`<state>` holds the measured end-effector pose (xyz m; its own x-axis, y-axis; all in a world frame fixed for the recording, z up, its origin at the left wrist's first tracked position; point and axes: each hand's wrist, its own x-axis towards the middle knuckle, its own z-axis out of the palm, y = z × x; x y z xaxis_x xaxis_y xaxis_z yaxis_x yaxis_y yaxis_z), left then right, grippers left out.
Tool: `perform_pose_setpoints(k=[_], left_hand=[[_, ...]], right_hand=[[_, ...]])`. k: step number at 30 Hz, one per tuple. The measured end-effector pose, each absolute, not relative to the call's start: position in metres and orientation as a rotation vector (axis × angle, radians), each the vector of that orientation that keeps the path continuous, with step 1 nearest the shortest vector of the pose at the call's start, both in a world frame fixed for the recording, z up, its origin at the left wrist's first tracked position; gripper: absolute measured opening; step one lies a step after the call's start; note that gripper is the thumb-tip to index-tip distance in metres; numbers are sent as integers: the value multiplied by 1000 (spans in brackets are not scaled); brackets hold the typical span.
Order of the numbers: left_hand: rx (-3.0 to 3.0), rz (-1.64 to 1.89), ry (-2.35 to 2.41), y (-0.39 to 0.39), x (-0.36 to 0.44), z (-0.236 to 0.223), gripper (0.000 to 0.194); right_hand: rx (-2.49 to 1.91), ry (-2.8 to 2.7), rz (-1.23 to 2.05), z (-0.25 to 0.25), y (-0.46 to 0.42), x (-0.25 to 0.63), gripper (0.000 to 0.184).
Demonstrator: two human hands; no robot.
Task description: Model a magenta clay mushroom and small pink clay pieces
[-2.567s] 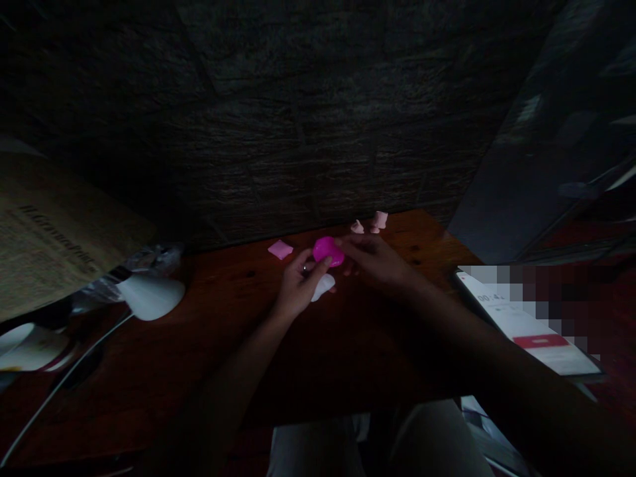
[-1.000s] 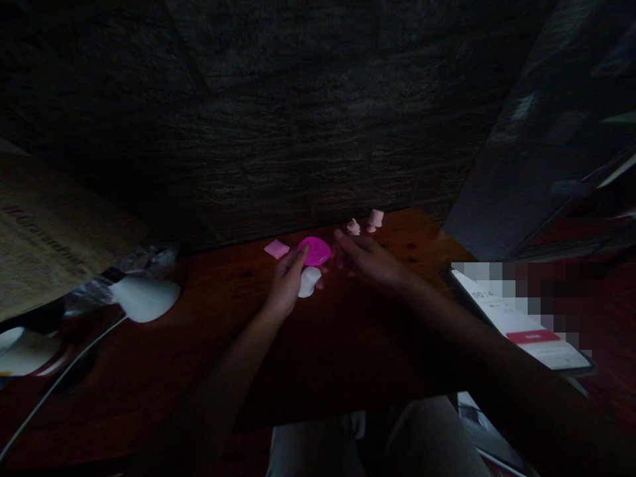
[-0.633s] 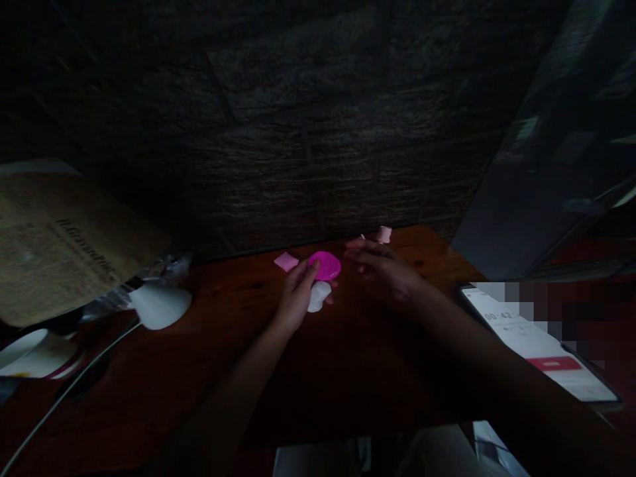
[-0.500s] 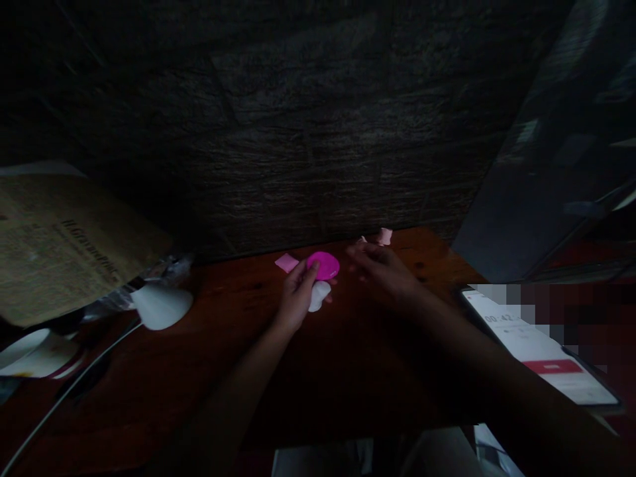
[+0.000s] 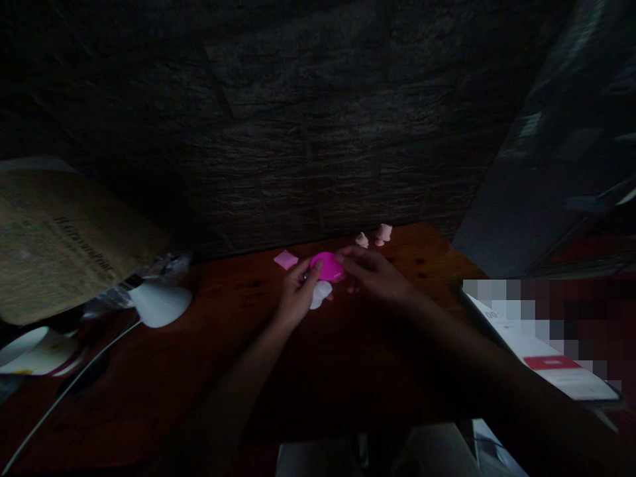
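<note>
left hand [image 5: 295, 295] gripped pink disc [image 5: 326, 267], white lump [image 5: 320, 295] — right hand [image 5: 380, 275] touched disc, grip unclear — neither yet set down.

Magenta disc [image 5: 328, 267]: rim partly covered by left hand [image 5: 296, 293] and right hand [image 5: 376, 274]; lettering too small to read. White piece [image 5: 320, 295], below disc: partly hidden. Cup [image 5: 37, 354], far left of disc: cropped. Phone [image 5: 551, 363], right of disc: partly pixelated.

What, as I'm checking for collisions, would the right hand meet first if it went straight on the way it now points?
Probably the bright pink disc in the left hand: the right hand points at its edge, seemingly touching, though dimness leaves depth unclear.
</note>
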<state>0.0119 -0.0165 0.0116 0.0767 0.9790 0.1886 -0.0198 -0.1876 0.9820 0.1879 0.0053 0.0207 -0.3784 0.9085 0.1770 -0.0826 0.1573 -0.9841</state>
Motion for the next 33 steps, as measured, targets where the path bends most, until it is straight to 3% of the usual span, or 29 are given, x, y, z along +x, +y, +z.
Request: perform_pose_setpoints(k=[14, 33], left_hand=[[1338, 1247, 1079, -18, 12, 12, 59], [1396, 1182, 1021, -25, 18, 15, 40]], right_hand=[[-830, -1627, 1305, 28, 2, 191, 37], [-900, -1600, 1132, 26, 5, 192, 46]])
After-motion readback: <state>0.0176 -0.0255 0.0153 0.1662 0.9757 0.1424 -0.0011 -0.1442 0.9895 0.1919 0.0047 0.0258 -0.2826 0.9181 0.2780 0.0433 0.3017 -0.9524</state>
